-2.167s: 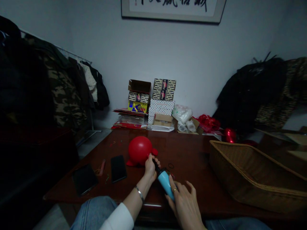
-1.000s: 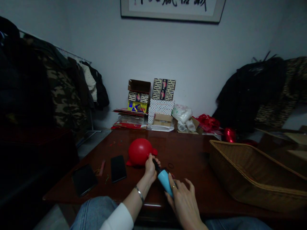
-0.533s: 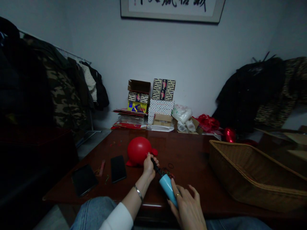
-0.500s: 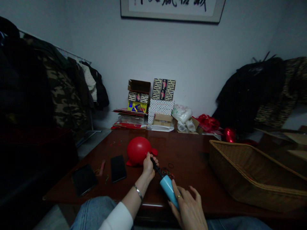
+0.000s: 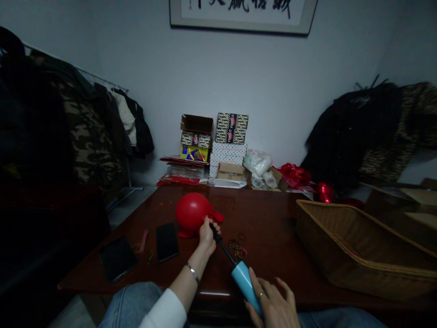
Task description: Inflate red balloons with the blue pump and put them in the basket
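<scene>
A round, partly inflated red balloon sits just beyond my left hand. That hand is closed around the black nozzle end of a hand balloon pump, with the balloon's neck at the fingers; the exact joint is hidden. A thin black rod runs from there to the light blue barrel, which my right hand grips, its thumb side along the barrel and some fingers lifted off. Flat red balloons lie beside the inflated one. Several small rubber bands are on the table right of the rod.
Two dark flat devices and a small red stick-like item lie on the brown table at left. A wicker basket occupies the right side. Stacked boxes and plastic bags stand behind the table.
My right hand has pulled the blue barrel back toward me and slightly right, baring more of the black rod. The balloon and my left hand have shifted slightly left in view.
</scene>
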Demonstrator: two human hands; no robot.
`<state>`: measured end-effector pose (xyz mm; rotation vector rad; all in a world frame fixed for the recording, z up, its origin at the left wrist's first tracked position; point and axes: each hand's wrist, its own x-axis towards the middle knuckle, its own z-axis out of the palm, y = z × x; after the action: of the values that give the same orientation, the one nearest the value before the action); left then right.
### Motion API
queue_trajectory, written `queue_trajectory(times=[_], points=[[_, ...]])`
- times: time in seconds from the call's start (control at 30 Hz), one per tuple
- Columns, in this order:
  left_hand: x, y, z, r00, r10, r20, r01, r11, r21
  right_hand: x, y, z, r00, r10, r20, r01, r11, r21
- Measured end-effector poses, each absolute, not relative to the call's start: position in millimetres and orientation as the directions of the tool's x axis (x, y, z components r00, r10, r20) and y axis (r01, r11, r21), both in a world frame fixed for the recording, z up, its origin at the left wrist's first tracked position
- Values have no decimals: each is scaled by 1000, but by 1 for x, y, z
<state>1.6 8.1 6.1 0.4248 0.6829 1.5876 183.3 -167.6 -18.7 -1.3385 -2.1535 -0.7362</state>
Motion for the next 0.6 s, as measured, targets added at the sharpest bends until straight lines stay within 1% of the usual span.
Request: queue_trajectory(times=[0.17,0.23,0.4,0.6], points=[[9,4,3,-111,988,-111,-754,-11,656,161,-159,-1,-275,743,610,946,323,34],[13,0,4,-107,987,-117,-749,-3,662,153,-154,5,-244,773,586,954,298,4],[17,-3,5,-90,985,-148,-751,31,660,138,-138,15,-227,813,537,965,263,9],[15,0,4,-109,986,-124,-751,0,660,133,-136,20,-195,841,504,974,228,-4]])
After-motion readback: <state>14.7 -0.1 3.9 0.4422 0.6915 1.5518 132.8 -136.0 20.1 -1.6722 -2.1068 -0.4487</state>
